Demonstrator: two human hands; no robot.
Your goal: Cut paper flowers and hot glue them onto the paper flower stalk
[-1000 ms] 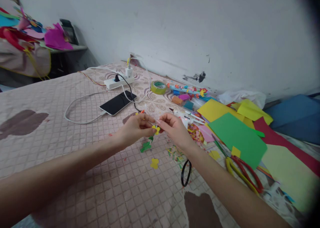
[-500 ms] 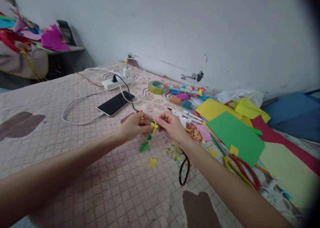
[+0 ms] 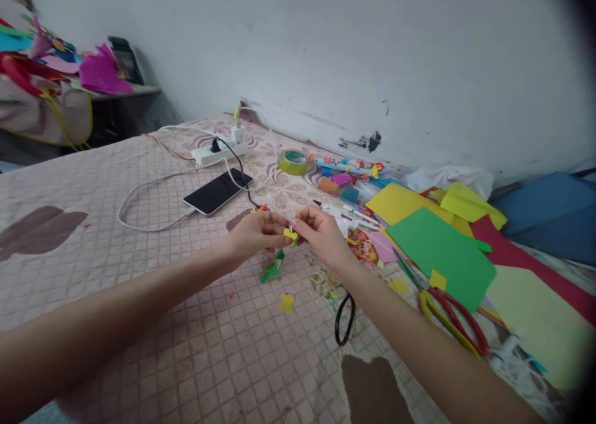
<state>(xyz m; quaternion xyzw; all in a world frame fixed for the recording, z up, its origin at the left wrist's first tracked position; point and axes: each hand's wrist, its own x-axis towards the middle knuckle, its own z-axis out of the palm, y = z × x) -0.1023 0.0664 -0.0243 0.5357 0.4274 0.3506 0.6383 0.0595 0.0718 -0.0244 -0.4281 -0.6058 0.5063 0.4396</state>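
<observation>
Two hands of ours meet close together above the quilted cover (image 3: pixel 223 362). L hand (image 3: pixel 251 233) has thumb & fingertips clamped on the L edge of a small yellow flower (image 3: pixel 288 238); R hand (image 3: pixel 323 238) has thumb & index tips together at its top, apparently on a pale sliver (image 3: pixel 291 228) (too tiny to ID). So the flower sits btwn both hands, held off the cover. Green pieces (image 3: pixel 270 272) show just below; we can't tell if they hang or lie flat. Nearby on the cover lie a yellow cutout (image 3: pixel 286 303), a black loop (image 3: pixel 338 329) & scraps (image 3: pixel 325 283). To do this well, we'd pinch the petals lightly w/ L so they don't crease, & make only tiny moves w/ R fingertips, sliver lined up w/ the flower's middle.
</observation>
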